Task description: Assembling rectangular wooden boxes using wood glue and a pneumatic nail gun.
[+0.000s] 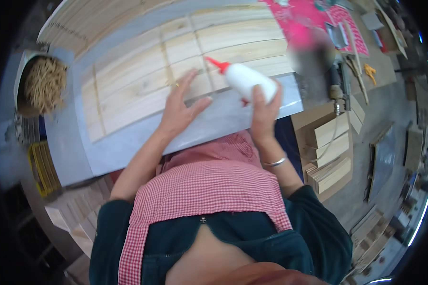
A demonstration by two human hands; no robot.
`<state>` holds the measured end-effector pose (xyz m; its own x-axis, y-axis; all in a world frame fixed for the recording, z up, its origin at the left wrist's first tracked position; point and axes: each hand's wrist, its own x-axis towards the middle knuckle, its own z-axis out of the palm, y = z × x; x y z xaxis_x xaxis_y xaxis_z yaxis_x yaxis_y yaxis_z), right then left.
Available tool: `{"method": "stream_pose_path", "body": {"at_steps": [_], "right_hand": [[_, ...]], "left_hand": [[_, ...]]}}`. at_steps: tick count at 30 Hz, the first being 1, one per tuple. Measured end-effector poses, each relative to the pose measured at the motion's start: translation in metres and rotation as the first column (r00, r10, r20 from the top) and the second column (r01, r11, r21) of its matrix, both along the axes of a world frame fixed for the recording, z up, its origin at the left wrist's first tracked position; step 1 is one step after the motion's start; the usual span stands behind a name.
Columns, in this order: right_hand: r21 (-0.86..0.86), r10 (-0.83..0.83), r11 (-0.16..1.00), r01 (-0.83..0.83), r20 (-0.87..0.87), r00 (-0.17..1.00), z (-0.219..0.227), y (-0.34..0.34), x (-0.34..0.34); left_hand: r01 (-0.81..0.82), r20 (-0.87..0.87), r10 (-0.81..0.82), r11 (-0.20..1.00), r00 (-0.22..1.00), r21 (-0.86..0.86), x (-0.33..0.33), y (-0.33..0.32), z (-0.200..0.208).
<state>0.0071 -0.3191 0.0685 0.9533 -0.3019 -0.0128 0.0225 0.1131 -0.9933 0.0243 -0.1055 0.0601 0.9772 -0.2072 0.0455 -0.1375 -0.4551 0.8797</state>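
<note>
Pale wooden boards (128, 95) lie side by side on the grey table (138, 151) before me, with narrow strip-like lines running across them. My left hand (177, 109) rests at their near edge, fingers and thumb apart, with a ring on one finger. In my right hand (266, 114) is a white squeeze bottle (247, 81) with a red nozzle (217, 64). The bottle is tilted, its tip pointing left over the boards. Whether the tip touches the wood I cannot tell.
A box of thin wooden strips (46, 85) stands at the left. Stacked boards (88, 23) lie at the far left. Bright pink material (302, 21) and an orange tool (370, 71) lie far right. Below them, cardboard carries wooden pieces (330, 152). A yellow crate (43, 168) sits left.
</note>
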Motion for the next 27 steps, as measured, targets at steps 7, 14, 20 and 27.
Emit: {"method": "stream_pose_path", "body": {"at_steps": [7, 14, 20, 27], "right_hand": [[-0.675, 0.494, 0.719, -0.169, 0.323, 0.807, -0.015, -0.028, 0.09], [-0.997, -0.307, -0.083, 0.003, 0.028, 0.951, -0.036, -0.246, 0.302], [-0.892, -0.082, 0.452, -0.014, -0.057, 0.995, -0.044, -0.21, 0.31], [-0.501, 0.383, 0.857, -0.117, 0.47, 0.795, 0.031, -0.032, 0.136]], "left_hand": [[-0.4, -0.48, -0.053, 0.477, 0.876, -0.782, 0.035, -0.038, 0.025], [-0.498, -0.614, -0.103, 0.489, 0.783, -0.716, 0.026, -0.034, 0.027], [-0.308, -0.628, -0.025, 0.856, 0.778, -0.416, 0.044, -0.049, 0.049], [0.003, -0.434, -0.055, 0.993, 0.899, -0.121, 0.068, -0.087, 0.061]]}}
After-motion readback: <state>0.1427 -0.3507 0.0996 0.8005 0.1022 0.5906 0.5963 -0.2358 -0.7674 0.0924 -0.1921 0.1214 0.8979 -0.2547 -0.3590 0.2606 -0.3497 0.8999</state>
